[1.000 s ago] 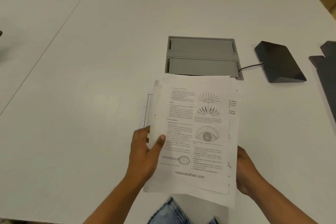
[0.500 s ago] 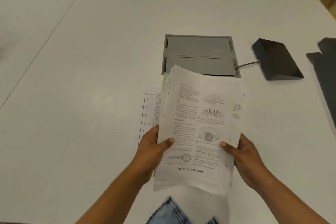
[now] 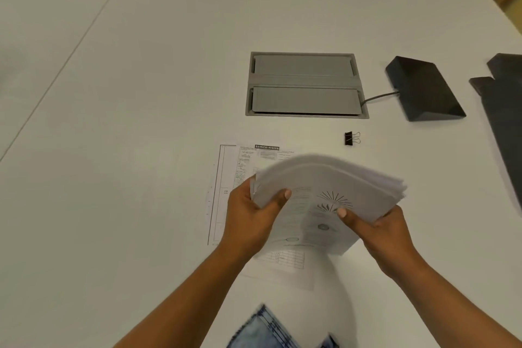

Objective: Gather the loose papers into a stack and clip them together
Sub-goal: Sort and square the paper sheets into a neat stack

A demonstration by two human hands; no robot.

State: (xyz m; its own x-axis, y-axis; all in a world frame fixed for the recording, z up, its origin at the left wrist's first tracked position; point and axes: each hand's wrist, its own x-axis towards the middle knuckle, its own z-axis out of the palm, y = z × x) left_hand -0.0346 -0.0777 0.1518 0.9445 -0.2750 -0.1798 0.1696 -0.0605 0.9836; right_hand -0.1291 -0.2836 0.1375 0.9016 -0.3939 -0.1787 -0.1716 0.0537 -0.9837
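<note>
The white desk (image 3: 141,121) is mostly bare. My left hand (image 3: 248,215) and right hand (image 3: 378,232) have their fingers (image 3: 282,198) closed on the paper stack (image 3: 324,186), held up near the binder clip (image 3: 351,138). One loose sheet (image 3: 234,167) lies under the stack. I think I'm squaring edges; next I add that sheet, then clip.

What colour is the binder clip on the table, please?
Black, with silver wire handles; the binder clip shows in the head view.
</note>
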